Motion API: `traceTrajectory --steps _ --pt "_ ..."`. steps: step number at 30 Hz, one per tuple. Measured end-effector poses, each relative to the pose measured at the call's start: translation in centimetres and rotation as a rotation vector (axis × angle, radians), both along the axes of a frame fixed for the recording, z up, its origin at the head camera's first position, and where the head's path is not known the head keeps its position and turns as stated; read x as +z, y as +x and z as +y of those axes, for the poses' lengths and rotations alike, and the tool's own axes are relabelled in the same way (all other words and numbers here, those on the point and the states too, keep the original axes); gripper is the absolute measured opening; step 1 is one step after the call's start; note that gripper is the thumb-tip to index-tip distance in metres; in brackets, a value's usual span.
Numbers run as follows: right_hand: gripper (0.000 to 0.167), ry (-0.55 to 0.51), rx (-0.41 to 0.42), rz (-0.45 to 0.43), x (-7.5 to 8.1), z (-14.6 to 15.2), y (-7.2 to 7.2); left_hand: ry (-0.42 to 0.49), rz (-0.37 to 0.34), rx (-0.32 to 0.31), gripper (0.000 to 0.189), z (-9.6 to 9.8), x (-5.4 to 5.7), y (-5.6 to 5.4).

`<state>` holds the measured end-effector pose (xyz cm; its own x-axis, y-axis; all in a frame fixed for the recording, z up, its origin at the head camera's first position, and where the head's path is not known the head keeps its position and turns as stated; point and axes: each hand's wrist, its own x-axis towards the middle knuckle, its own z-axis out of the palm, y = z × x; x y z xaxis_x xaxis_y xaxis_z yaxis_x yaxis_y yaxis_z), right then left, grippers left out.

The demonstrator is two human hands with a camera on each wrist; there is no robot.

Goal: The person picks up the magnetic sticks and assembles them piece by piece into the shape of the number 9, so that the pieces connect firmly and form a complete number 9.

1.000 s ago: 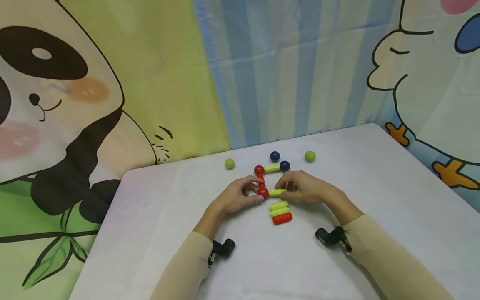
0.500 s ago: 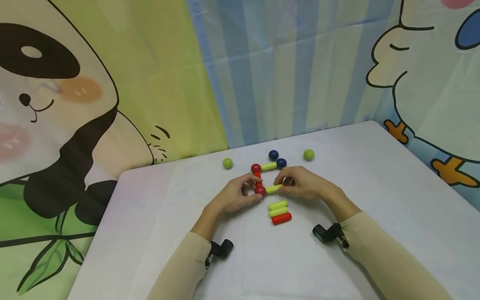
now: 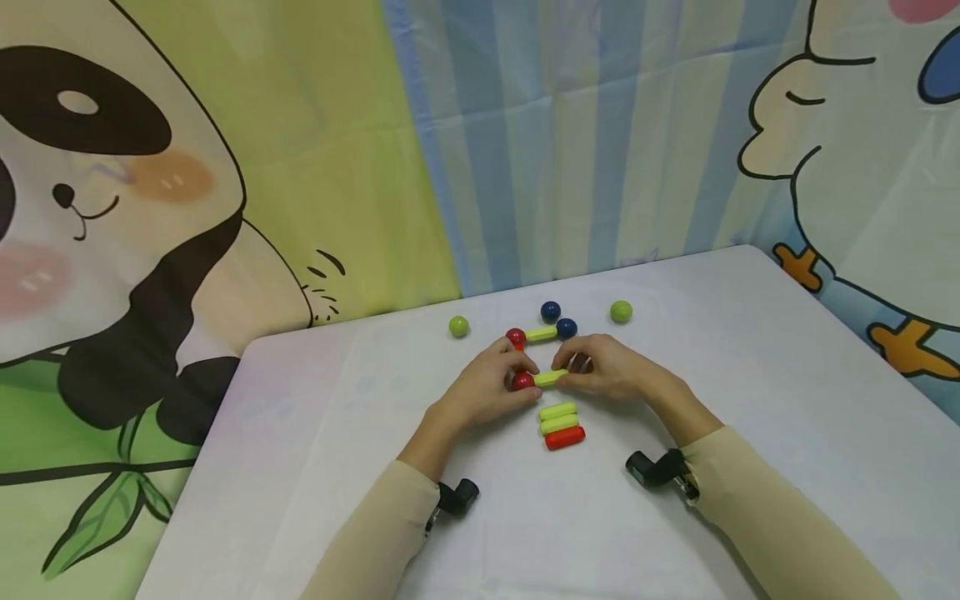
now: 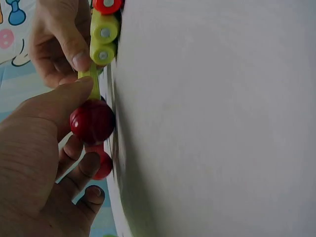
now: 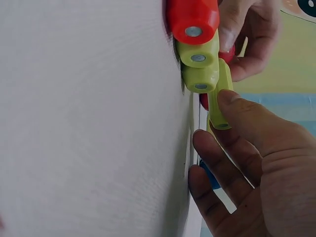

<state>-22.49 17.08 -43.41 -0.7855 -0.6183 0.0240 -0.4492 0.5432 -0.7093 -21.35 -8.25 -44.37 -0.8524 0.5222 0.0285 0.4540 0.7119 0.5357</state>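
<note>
On the white table (image 3: 712,333), near the middle, the front red ball (image 3: 522,382) sits at one end of the held yellow stick (image 3: 547,378), and they look like they touch. The left hand (image 3: 491,383) holds that ball, maybe so it can't roll, and the right hand (image 3: 611,367) holds the stick by its other end, maybe to line it up. Behind them, the back red ball (image 3: 516,337), the back yellow stick (image 3: 542,333) and a blue ball (image 3: 566,328) make a row. Two yellow sticks (image 3: 557,411) and a loose red stick (image 3: 565,437) lie side by side nearer the person, perhaps to be easy to reach. The left fingers bend round the front red ball, and the thumb tip lies over the stick; I can't tell if it presses there. The right thumb and pointing finger pinch the stick, with just its thickness between them. The other right fingers bend a little, with gaps between.
</note>
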Motion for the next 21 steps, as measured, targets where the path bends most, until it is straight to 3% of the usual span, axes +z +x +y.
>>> traceTrajectory --steps 11,17,21 --pt "0.015 0.003 -0.016 0.018 0.1 0.1 0.3 -0.061 0.031 0.044 0.025 1.4 0.2 -0.1" --pt "0.015 0.023 -0.052 0.167 0.6 0.1 1.2 -0.053 0.028 0.035 0.024 1.5 0.1 0.0" --pt "0.014 -0.023 -0.023 0.255 0.8 -0.5 1.8 -0.053 0.025 0.02 0.025 1.1 0.2 -0.1"
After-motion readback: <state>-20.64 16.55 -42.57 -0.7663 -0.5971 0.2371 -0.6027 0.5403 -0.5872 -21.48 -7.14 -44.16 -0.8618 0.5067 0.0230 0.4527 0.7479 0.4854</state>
